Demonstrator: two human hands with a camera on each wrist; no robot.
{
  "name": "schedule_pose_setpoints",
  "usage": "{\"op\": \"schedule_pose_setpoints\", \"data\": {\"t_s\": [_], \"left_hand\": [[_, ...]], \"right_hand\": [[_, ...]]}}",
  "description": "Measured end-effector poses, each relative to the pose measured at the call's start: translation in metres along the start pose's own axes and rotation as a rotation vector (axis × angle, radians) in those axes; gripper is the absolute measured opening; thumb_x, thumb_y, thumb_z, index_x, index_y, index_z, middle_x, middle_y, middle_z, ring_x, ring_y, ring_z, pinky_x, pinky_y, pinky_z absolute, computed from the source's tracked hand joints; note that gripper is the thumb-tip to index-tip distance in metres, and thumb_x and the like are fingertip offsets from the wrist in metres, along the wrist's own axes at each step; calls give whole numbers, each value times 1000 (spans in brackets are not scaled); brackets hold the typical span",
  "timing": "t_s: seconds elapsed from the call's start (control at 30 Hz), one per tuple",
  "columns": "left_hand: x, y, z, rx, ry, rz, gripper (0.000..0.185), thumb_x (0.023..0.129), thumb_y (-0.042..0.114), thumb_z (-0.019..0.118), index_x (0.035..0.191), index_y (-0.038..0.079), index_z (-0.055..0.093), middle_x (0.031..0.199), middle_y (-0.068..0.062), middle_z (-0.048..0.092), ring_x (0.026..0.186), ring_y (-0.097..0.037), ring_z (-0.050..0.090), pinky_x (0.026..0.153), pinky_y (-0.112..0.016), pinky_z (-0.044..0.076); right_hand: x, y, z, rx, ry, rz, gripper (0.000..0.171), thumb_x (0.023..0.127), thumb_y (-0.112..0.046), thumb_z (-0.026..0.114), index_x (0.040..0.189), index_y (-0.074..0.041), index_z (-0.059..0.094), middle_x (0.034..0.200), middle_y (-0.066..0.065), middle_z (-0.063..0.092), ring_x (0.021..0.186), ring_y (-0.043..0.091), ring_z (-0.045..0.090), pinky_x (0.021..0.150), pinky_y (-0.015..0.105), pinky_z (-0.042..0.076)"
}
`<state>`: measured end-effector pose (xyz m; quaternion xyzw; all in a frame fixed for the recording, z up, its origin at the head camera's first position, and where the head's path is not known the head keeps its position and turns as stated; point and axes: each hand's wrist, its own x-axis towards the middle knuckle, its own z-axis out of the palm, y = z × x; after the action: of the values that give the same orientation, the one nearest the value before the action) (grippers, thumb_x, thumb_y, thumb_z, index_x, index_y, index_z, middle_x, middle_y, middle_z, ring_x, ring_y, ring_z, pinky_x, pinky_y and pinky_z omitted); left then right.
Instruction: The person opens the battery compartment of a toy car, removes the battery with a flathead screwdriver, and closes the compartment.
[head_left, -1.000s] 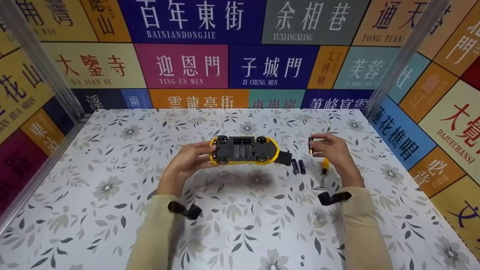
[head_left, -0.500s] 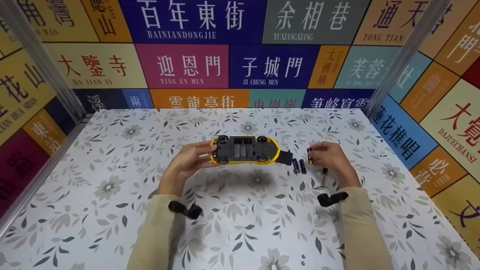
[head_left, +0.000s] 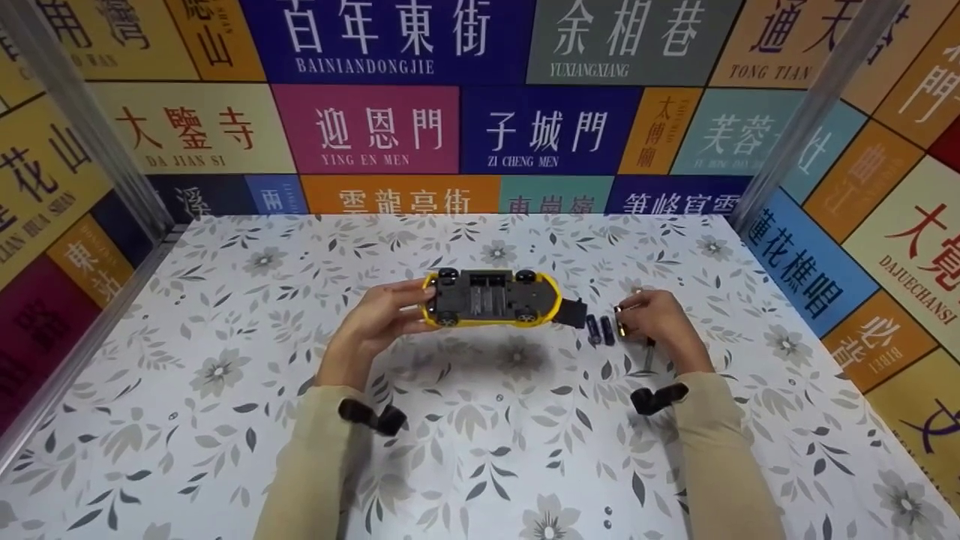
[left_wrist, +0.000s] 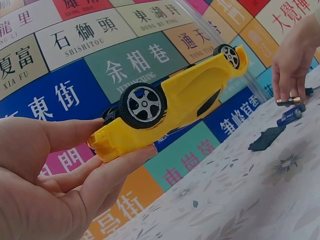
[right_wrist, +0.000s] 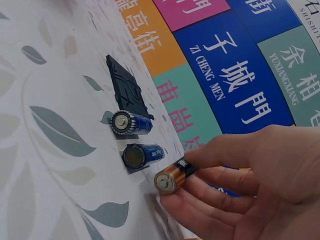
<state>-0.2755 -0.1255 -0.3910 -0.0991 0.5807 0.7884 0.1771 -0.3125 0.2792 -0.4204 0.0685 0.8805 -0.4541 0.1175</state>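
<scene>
My left hand (head_left: 377,319) grips one end of a yellow toy car (head_left: 517,298), thumb on one side and fingers on the other. The car is held above the table upside down, its black underside and uncovered battery compartment (head_left: 487,296) facing the head camera. Between thumb and fingertips, my right hand (head_left: 660,319) pinches a black-and-copper battery (right_wrist: 175,175), low over the table. Two blue batteries (right_wrist: 132,123) lie side by side just left of it. Beyond them is a flat black battery cover (right_wrist: 127,87).
A screwdriver (head_left: 649,355) lies under my right hand, which hides its handle; the metal shaft shows. The table (head_left: 465,450) has a white floral covering. Panels with large lettering (head_left: 367,131) stand along the back and both sides.
My right hand has come down toward the table with the battery, ending beside the blue batteries and covering the screwdriver's yellow handle. The left hand and toy car stay nearly still.
</scene>
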Motion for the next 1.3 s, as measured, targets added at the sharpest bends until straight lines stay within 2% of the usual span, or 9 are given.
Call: {"op": "schedule_pose_setpoints", "data": {"t_s": [0.17, 0.43, 0.67, 0.9, 1.03, 1.13, 1.3], "left_hand": [[-1, 1, -1, 16, -15, 18, 53, 96, 8, 64, 146, 1, 49, 109, -10, 69, 90, -19, 74, 76, -30, 65], [-1, 0, -1, 13, -9, 10, 52, 96, 8, 65, 145, 1, 49, 115, -12, 67, 93, -20, 73, 80, -33, 65], [0, 0, -1, 12, -8, -1, 51, 96, 8, 65, 144, 2, 51, 114, -12, 67, 93, -20, 73, 80, -32, 65], [0, 0, 0, 9, -15, 5, 51, 96, 8, 65, 144, 1, 50, 109, -10, 69, 91, -19, 73, 77, -31, 65], [-1, 0, -1, -1, -25, 19, 53, 96, 6, 64, 145, 0, 48, 107, -9, 69, 88, -19, 74, 74, -30, 65], [-1, -1, -2, -5, -37, 31, 55, 96, 5, 64, 147, -1, 46, 106, -9, 69, 86, -19, 74, 73, -29, 65], [-1, -1, -2, -1, -34, 26, 56, 95, 6, 65, 147, -1, 46, 107, -9, 69, 86, -19, 75, 74, -29, 65]], "right_hand": [[0, -1, 0, -31, -17, 34, 41, 96, -16, 62, 131, 5, 58, 92, 1, 68, 71, 6, 66, 67, 24, 57], [1, 0, 3, -75, -4, 33, 38, 95, -15, 64, 127, 6, 61, 88, 1, 70, 67, 5, 65, 64, 22, 57], [1, 1, 5, -119, 17, 34, 37, 95, -15, 64, 127, 5, 63, 91, 4, 71, 65, 5, 63, 62, 21, 56], [-1, -3, 4, -66, -3, 67, 44, 96, -15, 63, 133, 8, 55, 87, 3, 68, 66, 6, 63, 65, 23, 56], [-2, -6, 1, -44, -29, 71, 46, 97, -16, 62, 136, 9, 53, 87, 3, 64, 67, 9, 57, 65, 25, 52], [-3, -9, 0, -21, -30, 79, 46, 98, -16, 61, 136, 8, 52, 93, 6, 63, 70, 10, 56, 65, 25, 51], [-5, -14, -2, -35, -11, 87, 48, 98, -20, 63, 138, 5, 53, 117, 18, 65, 80, 10, 62, 71, 25, 55]]}}
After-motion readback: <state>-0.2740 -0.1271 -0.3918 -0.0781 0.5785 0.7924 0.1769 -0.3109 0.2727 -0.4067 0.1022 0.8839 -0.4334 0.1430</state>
